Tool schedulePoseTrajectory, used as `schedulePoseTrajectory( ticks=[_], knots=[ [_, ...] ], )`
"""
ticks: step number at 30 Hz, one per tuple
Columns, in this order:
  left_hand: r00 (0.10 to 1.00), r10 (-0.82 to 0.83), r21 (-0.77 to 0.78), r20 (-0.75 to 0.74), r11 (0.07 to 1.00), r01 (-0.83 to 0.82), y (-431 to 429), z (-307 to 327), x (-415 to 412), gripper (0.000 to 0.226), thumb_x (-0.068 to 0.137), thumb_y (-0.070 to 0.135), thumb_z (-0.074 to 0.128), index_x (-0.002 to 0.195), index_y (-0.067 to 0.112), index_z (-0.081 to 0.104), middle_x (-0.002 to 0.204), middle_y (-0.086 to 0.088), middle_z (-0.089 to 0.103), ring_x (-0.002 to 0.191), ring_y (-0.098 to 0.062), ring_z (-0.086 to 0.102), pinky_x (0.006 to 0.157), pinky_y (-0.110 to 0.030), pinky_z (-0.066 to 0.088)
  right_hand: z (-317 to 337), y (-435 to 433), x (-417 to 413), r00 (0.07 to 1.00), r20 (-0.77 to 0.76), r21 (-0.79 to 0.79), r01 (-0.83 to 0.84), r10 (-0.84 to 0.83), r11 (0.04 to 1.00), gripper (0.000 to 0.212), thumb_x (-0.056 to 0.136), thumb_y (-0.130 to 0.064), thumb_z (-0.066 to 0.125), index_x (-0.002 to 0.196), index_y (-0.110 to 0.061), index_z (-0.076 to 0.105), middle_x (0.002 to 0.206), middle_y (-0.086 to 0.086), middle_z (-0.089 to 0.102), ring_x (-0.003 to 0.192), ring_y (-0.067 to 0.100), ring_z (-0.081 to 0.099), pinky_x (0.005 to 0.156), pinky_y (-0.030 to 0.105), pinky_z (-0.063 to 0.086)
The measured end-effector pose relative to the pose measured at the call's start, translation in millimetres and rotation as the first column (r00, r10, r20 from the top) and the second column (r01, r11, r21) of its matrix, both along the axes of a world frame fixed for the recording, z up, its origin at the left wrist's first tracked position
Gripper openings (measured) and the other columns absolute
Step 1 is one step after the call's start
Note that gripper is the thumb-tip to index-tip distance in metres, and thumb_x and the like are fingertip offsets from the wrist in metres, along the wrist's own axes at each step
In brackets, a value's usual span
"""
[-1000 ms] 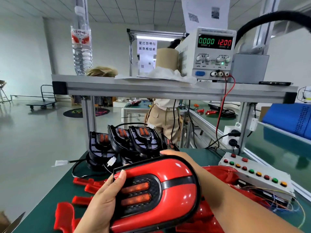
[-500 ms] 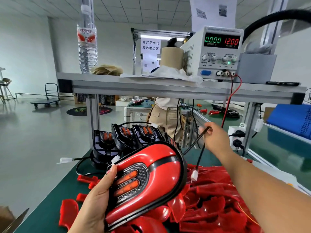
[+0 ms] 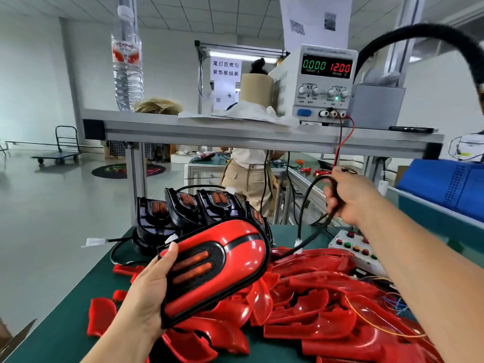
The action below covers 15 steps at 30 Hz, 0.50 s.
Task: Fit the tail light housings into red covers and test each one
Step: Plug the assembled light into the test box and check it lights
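My left hand [image 3: 148, 292] grips an assembled tail light [image 3: 222, 265], a black housing with two orange lenses inside a red cover, held tilted above the bench. My right hand [image 3: 348, 197] is raised to the right and grips a black cable [image 3: 303, 213] that loops down to a white connector [image 3: 298, 243]. A pile of loose red covers [image 3: 322, 307] lies under and right of the light. Several bare black housings [image 3: 188, 208] stand in a row behind it.
A power supply [image 3: 322, 82] reading 0.000 and 12.00 sits on the metal shelf [image 3: 235, 134], beside a water bottle [image 3: 127, 61]. A test box with coloured buttons [image 3: 352, 247] lies at the right. A person stands beyond the bench [image 3: 65, 328].
My right hand left the tail light, reached right and took hold of the black cable, then lifted it higher. The left hand tilted the tail light and keeps holding it.
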<state>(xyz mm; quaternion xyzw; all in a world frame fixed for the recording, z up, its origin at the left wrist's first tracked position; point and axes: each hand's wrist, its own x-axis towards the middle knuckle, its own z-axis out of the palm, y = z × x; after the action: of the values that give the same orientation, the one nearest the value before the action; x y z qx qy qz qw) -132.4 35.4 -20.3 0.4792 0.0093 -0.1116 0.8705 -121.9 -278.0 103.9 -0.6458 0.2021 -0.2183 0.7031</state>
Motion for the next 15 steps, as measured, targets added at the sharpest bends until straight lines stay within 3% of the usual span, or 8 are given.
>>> schedulePoseTrajectory(
  ticks=[5,9,12,15],
  knots=[
    [0.982,-0.164,0.166,0.094,0.975,0.147,-3.2,9.9,-7.2,0.045,0.077,0.036,0.064,0.109,0.005,0.065,0.095,-0.023,0.074,0.070,-0.033,0.074,0.050,-0.041,0.059,10.5,-23.9,-35.8,0.996,0.084,-0.013,-0.012,0.013,1.000,0.027,0.098,-0.036,0.054,0.077,-0.021,0.057,0.040,-0.008,0.038,0.031,0.006,0.029,0.051,0.025,0.025],
    [0.933,-0.345,0.329,0.100,0.897,0.296,-30.9,9.0,-23.6,0.033,0.080,0.039,0.066,0.100,0.014,0.066,0.099,-0.025,0.073,0.082,-0.042,0.072,0.059,-0.046,0.059,5.5,-35.6,-55.7,0.979,0.180,-0.060,0.103,-0.091,0.993,0.017,0.091,-0.022,0.068,0.077,-0.017,0.060,0.044,-0.006,0.040,0.030,0.005,0.029,0.044,0.020,0.026],
    [0.948,-0.302,0.342,0.100,0.905,0.252,-56.7,5.7,-25.1,0.023,0.093,0.033,0.062,0.105,0.013,0.059,0.097,-0.021,0.074,0.082,-0.042,0.072,0.061,-0.050,0.058,0.0,-28.5,-65.4,0.947,0.291,-0.039,0.156,-0.138,0.987,0.013,0.095,-0.015,0.062,0.082,-0.015,0.059,0.055,-0.002,0.046,0.032,0.003,0.036,0.042,0.020,0.030],
    [0.962,-0.253,0.377,0.106,0.905,0.196,-67.7,3.3,-17.2,0.023,0.096,0.028,0.060,0.109,0.010,0.057,0.093,-0.018,0.075,0.081,-0.038,0.073,0.063,-0.046,0.059,-1.1,-17.1,-77.2,0.912,0.404,-0.060,0.100,-0.067,0.993,0.020,0.097,-0.009,0.056,0.080,-0.019,0.056,0.064,-0.005,0.064,0.051,0.003,0.054,0.052,0.020,0.035]
  ],
)
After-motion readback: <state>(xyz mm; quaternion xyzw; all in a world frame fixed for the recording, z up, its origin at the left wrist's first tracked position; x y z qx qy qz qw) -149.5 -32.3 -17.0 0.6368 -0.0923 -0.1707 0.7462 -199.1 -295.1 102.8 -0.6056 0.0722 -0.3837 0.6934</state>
